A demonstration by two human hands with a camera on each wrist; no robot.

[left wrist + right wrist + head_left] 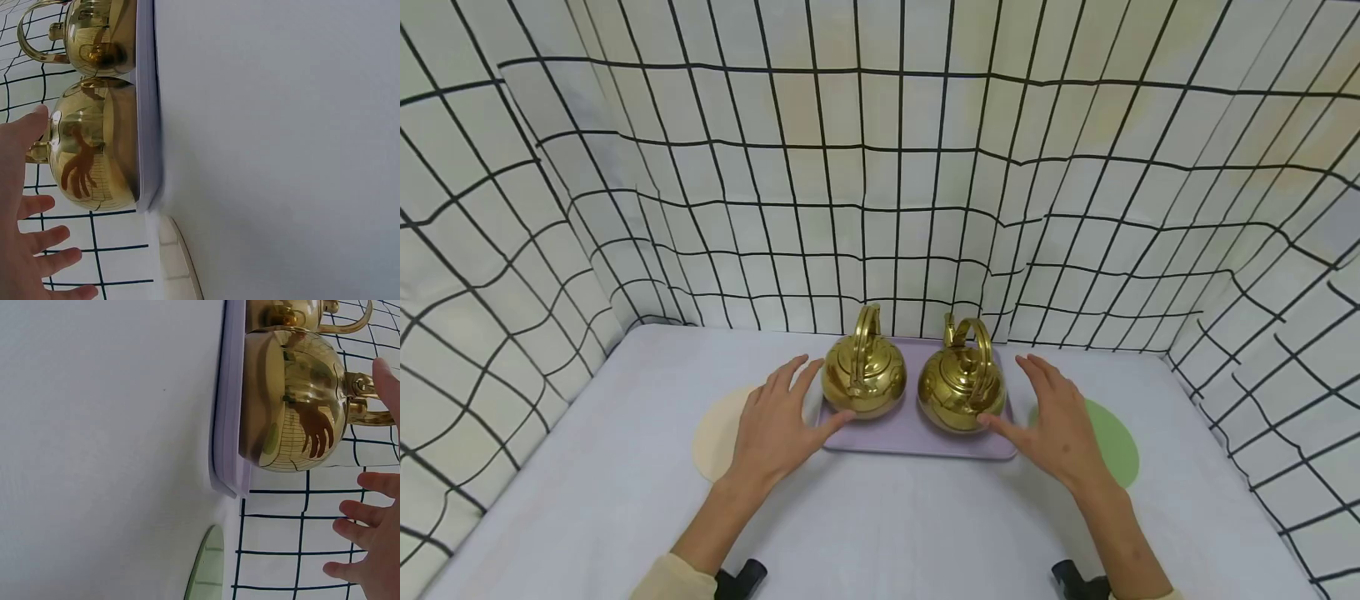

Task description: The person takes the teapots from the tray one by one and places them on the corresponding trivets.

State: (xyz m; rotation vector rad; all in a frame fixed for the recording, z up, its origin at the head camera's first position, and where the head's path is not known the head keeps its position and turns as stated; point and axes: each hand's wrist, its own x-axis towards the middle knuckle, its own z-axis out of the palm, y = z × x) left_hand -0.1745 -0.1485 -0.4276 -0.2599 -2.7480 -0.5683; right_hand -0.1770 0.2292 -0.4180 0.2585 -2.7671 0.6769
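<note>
Two shiny brass teapots stand side by side on a lilac tray. Beside the left teapot, my left hand spreads its fingers, the thumb near the pot's lower front. My right hand is spread the same way at the outer side of the right teapot, its thumb overlapping the pot's lower edge in the head view. In the left wrist view the left hand has a gap to the pot's belly. Likewise, the right hand has spread fingers that enclose nothing in the right wrist view.
A cream disc lies left of the tray, and a green disc lies to its right, each partly behind a hand. The white table is bordered by black wire mesh at the back and sides.
</note>
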